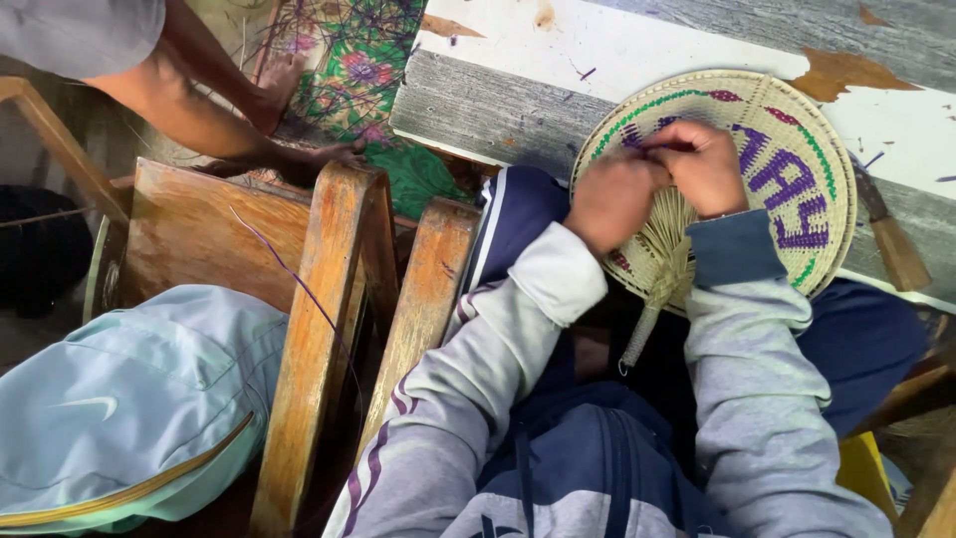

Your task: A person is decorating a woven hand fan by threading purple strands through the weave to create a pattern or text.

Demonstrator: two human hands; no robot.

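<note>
Landmark: the woven fan point(787, 169), round, straw-coloured, with purple and green pattern; every place below is told from it.
My lap: just below the fan, dark blue trousers and a blue bag; the handle of the fan point(645, 319) points down toward me.
Fan position: it lies on my knees, tilted a little away from me; I judge this keeps the face turned up so I can see the weave.
Left hand point(609, 197): on the near left part of the fan, grip clenched on the straw ribs above the handle; it seems to steady the fan.
Right hand point(709, 164): just beside the left one, toward the middle of the fan, fingers pinched on a purple strip point(669, 145) at the surface.
Wooden chair point(329, 299): left of the fan, worn brown wood, a thin purple strand hanging over it.
Light blue cap point(119, 399): far left and nearer to me than the fan.
Floor boards point(558, 70): behind the fan, grey wood with peeling white paint.
Knife point(886, 234): right of the fan, on the boards.
Other person: far upper left of the fan, an arm and a bare foot point(274, 95) near a flowered green cloth point(368, 70).
</note>
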